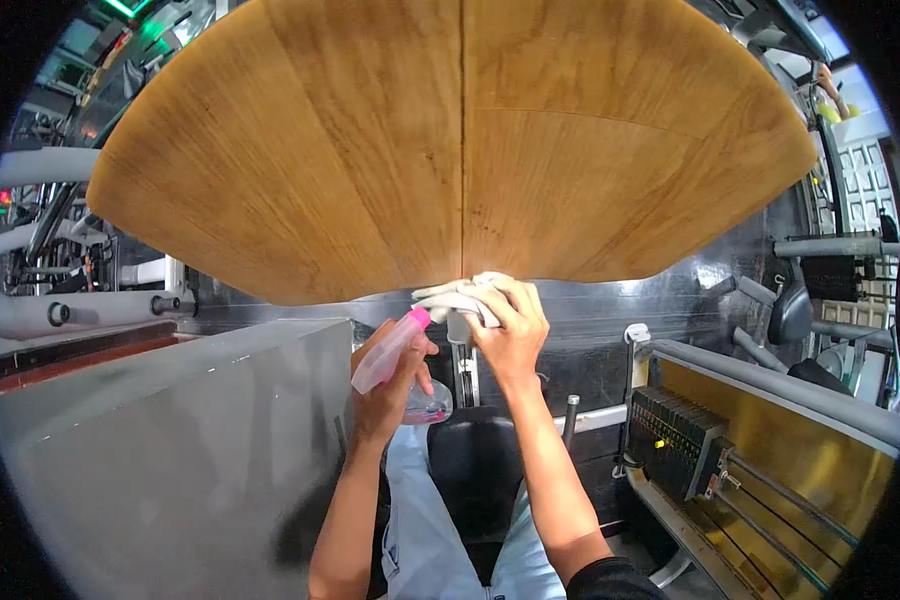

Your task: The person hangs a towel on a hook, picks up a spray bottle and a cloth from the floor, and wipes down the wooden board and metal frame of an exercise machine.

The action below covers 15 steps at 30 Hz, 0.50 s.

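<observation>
My left hand (pixel 388 395) is closed around a spray bottle (pixel 378 362) with a translucent pink head and a bright pink nozzle. The bottle's clear lower body shows below the fingers, with some pinkish colour near its base. A whitish cloth (pixel 462 300) is bunched in my right hand (pixel 515 325), its fingers wrapped over it. The cloth is at the near edge of a curved wooden board (pixel 370 160); whether it presses on the board I cannot tell. The nozzle sits just left of the cloth.
A large grey panel (pixel 190 450) stands to my left. On my right is a gym machine's weight stack (pixel 675 440) with guide rods and a grey frame (pixel 780 390). A black padded seat (pixel 475 460) lies between my legs. Another person's arm (pixel 830 90) shows at the far upper right.
</observation>
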Tool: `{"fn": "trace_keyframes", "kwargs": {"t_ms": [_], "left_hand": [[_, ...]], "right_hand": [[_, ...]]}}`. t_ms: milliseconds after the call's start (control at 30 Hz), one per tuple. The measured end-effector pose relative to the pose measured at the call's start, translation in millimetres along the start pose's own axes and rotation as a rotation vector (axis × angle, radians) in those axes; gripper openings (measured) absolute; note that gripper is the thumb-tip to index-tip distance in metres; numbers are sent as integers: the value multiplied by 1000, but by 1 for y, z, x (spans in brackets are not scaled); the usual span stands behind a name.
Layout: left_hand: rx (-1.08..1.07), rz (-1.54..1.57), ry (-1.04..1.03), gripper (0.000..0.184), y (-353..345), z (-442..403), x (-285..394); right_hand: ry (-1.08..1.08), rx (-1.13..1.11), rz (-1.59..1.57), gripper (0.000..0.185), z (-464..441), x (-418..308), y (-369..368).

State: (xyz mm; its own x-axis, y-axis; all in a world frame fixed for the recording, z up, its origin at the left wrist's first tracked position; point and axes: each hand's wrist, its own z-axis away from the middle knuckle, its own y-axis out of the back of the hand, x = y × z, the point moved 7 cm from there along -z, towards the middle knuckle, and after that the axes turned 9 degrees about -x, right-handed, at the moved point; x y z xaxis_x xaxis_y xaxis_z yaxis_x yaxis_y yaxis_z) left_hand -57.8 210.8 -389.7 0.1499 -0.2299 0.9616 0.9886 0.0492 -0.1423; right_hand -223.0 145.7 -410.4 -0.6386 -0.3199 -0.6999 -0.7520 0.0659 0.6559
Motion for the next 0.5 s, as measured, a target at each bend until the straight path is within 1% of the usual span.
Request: {"fn": "trace_keyframes", "kwargs": {"t_ms": [33, 100, 133, 233, 300, 367, 433, 467, 500], "left_hand": [[-8, -4, -2, 21, -3, -2, 0], [4, -4, -19, 21, -7, -3, 1], [0, -5, -10, 21, -8, -3, -1], [-10, 4, -7, 20, -10, -3, -6], [-33, -60, -5, 32, -11, -2, -7], [-34, -57, -1, 32, -12, -1, -11], [-30, -57, -7, 33, -15, -1, -10], [-15, -16, 5, 27, -17, -1, -11], [-2, 24, 16, 20, -18, -2, -11]], "right_hand": [[-4, 9, 1, 33, 1, 9, 4], [-116, 12, 6, 34, 8, 33, 14], [-100, 19, -6, 36, 3, 26, 24], [-42, 194, -63, 35, -10, 11, 54], [-6, 299, -82, 36, -34, -5, 77], [23, 314, -52, 37, -44, -15, 80], [46, 342, -34, 36, -37, -10, 71], [48, 349, -23, 36, -26, -2, 63], [39, 268, -8, 34, -18, 5, 52]]}}
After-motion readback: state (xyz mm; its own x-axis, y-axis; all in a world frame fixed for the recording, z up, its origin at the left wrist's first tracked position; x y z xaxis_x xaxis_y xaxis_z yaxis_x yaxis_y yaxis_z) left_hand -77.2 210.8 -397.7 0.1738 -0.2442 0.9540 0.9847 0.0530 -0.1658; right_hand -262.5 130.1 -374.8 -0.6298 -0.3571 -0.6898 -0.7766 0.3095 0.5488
